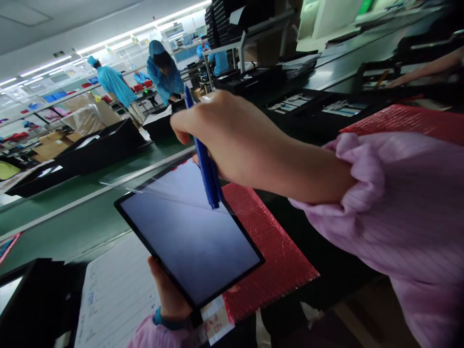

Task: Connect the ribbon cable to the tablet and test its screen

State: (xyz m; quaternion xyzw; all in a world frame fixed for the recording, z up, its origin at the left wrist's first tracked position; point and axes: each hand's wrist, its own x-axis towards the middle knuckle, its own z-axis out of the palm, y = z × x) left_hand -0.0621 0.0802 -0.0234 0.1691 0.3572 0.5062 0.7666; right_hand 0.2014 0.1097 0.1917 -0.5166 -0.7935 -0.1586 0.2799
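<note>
A tablet-like screen panel [188, 232] with a black border and a lit, pale screen is tilted in front of me. My left hand [168, 290] grips its lower left edge, thumb at the side and the other fingers mostly hidden underneath. Over the upper end of the panel, my right hand [224, 130] is closed around a blue pen [207, 174], which points down across the screen. A clear film [123, 183] stands partly away from the panel's top, running toward my right fingers. Whether those fingers pinch the film is hidden behind the hand.
Under the panel lie a red bubble-wrap pouch [268, 246] and a handwritten sheet [112, 285]. Another red pouch [406, 121] is at right. Black trays [97, 150] line the green bench [83, 212]. A co-worker's arm [431, 70] reaches in at right; people in blue stand beyond.
</note>
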